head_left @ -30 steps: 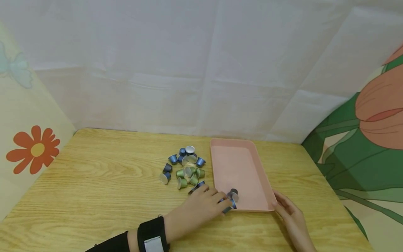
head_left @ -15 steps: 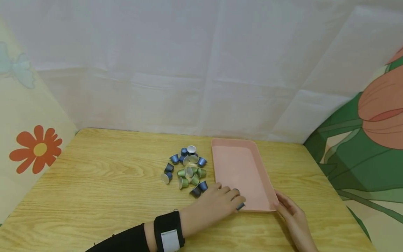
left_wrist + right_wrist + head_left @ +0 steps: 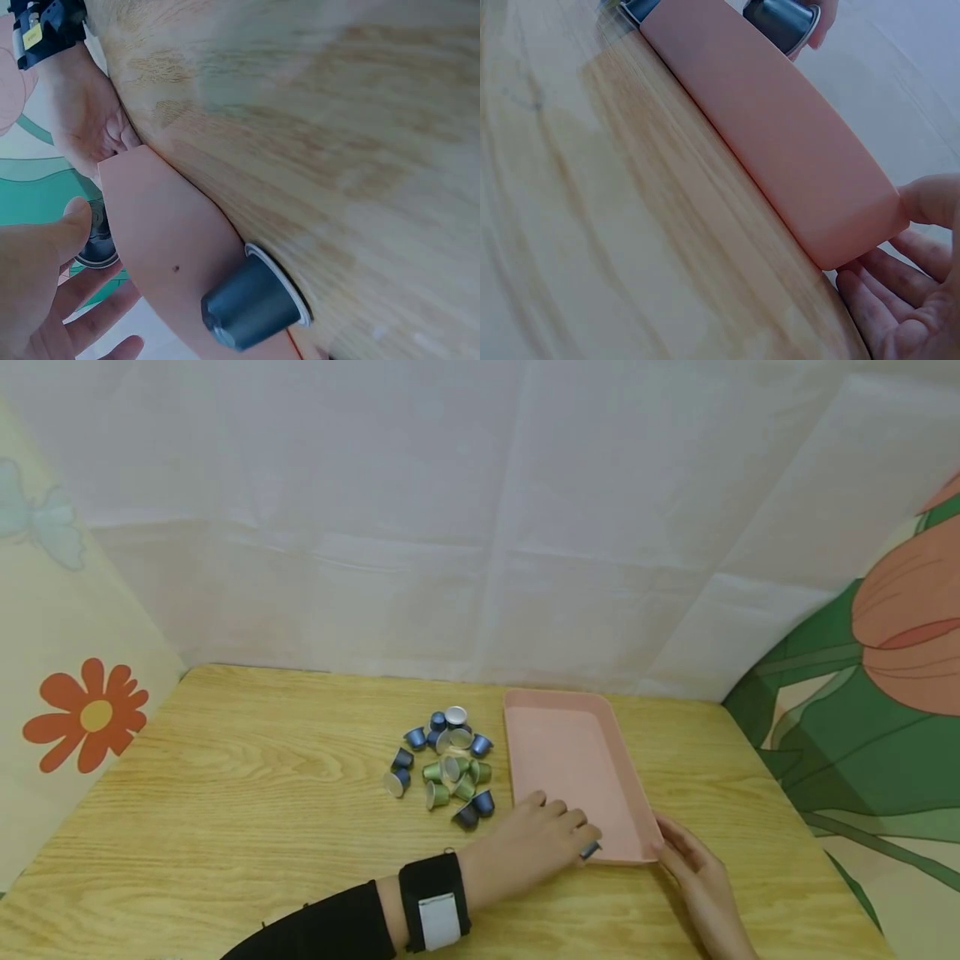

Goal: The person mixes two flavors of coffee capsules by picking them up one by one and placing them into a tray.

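My left hand (image 3: 528, 843) is above the near end of the pink tray (image 3: 558, 743), pinching a dark blue coffee capsule (image 3: 97, 240) between thumb and fingers. In the head view only a sliver of that capsule shows past the thumb, and the hand covers part of the tray floor. My right hand (image 3: 701, 881) grips the tray's near right corner, thumb on the upper wall and fingers against the outside. On the table left of the tray lie a black capsule (image 3: 466, 816) and a blue capsule (image 3: 483, 802), close together.
Several green capsules (image 3: 450, 768) lie in a cluster left of the tray. Behind them sit several blue capsules (image 3: 416, 739), some with silver lids showing. A white cloth (image 3: 360, 527) hangs along the table's back edge; printed panels stand at both sides.
My left hand has shifted right along the tray's near end with the capsule, uncovering the black and blue capsules on the table. The right hand keeps its grip on the tray corner.
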The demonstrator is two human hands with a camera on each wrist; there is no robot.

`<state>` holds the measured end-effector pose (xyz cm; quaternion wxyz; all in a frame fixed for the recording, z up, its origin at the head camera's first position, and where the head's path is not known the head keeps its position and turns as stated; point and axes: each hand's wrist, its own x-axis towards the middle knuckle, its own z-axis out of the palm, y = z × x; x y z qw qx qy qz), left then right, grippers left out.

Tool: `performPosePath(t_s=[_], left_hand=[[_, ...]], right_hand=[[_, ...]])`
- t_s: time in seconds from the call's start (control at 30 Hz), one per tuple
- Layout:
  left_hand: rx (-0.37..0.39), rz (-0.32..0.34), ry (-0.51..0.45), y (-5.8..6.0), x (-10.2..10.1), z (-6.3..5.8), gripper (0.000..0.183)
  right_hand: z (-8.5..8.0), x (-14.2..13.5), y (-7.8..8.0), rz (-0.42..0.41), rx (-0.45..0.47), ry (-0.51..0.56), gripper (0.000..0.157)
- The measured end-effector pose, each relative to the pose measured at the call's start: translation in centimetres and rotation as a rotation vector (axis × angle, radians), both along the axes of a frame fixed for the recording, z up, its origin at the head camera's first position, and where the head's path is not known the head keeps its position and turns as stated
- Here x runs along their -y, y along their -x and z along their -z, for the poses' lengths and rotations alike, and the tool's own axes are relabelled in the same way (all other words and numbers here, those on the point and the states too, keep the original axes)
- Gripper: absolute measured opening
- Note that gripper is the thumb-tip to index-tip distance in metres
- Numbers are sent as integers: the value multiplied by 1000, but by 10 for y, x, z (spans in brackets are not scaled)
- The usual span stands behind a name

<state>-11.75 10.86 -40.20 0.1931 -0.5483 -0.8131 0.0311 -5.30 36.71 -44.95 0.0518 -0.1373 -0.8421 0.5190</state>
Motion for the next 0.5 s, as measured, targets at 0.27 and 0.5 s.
performPosePath(t_s=[0.27, 0.5], left_hand=[[6, -31, -5, 4, -10, 2, 32], [35, -40, -5, 7, -17, 4, 34]], right_hand=[[1, -1, 0, -8, -12, 8, 57], [1, 0, 0, -15, -37, 13, 57]])
